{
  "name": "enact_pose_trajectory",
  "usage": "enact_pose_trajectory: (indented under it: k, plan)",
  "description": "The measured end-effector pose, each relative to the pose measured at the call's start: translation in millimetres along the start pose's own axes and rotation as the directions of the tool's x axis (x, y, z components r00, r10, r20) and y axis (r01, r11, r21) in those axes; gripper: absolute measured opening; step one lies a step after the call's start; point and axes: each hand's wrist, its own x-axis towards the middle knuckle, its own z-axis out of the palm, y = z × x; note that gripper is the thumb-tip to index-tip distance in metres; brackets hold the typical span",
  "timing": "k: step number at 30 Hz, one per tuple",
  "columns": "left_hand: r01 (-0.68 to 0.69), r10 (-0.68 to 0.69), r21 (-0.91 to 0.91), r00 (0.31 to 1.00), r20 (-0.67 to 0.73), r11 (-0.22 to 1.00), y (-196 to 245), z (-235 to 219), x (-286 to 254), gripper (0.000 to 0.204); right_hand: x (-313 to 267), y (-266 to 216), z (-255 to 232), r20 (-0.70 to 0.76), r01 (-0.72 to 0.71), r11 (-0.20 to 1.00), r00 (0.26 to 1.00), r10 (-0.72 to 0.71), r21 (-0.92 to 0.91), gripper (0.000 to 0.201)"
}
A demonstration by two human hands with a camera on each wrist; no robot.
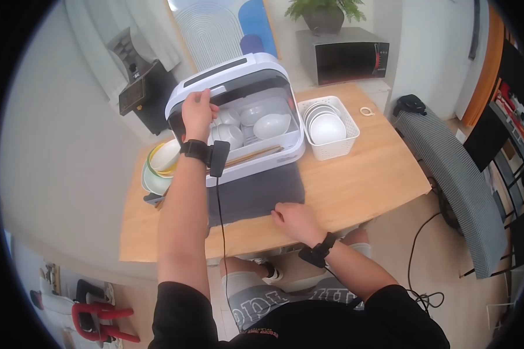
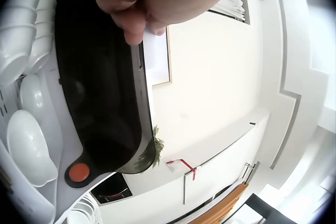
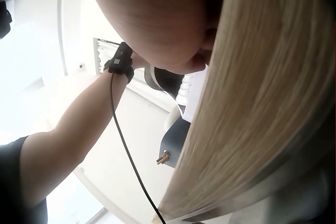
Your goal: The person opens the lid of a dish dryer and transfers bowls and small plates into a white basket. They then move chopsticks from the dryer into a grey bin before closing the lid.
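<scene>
Step-wise, imo this is the lid-handling bit: the left hand (image 1: 199, 116) has the raised tinted lid (image 1: 259, 80) of the dish-drying box (image 1: 262, 167) by its rim, right at the little white handle (image 1: 218, 91). Grip there is narrow, thumb and fingers pinched on the edge. Can't tell tbh if it's going up or down. My guess is up, bc a white perforated basket (image 1: 335, 152) w/ a stack of white bowls (image 1: 326, 129) sits just right of the box, prob waiting to be loaded (could be wrong ofc).

The right hand (image 1: 300, 224) is in front of the box, near the edge of the dark grey mat (image 1: 259, 192) on the table (image 1: 355, 180). Fingers loosely bent, nothing visible in that grip.

Inside the box: white bowls (image 1: 272, 125), w/ chopsticks (image 1: 247, 156) along its front. Just left of it, a yellow-rimmed bowl (image 1: 165, 156).

Next move, if it's opening: swing the lid back around its red pivot (image 2: 79, 172) till it'll stay up alone, then let go. If closing, ease it down and keep fingers out from under the rim. Either way, pull smoothly, as a jerk could rattle the bowls or shift the box on the table.
</scene>
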Motion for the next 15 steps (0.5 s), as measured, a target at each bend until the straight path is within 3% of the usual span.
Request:
enact_pose_trajectory:
  k: [9,11,13,15]
  plan:
    - [-0.012,0.012,-0.007,0.996,0.086,1.0,2.2,-6.5,-10.4,0.024,1.5,-2.3,1.6,0.01,0.007,1.0,1.0,-0.007,0.002,0.021]
    - [-0.12,0.12,-0.192,0.993,-0.007,0.974,-2.0,-6.4,-34.0,0.02,0.8,-1.1,2.4,0.007,0.016,1.0,1.0,-0.016,0.004,0.021]
    - [-0.085,0.111,-0.268,0.99,0.085,0.96,-15.2,-8.2,-69.2,0.016,-0.5,-0.2,3.4,0.0,0.022,1.0,1.0,-0.022,0.008,0.021]
    - [0.166,-0.061,-0.368,0.958,0.279,0.915,-47.1,-7.7,-99.1,0.014,-0.3,-2.4,4.5,-0.006,0.045,0.999,0.999,-0.045,-0.023,0.02]
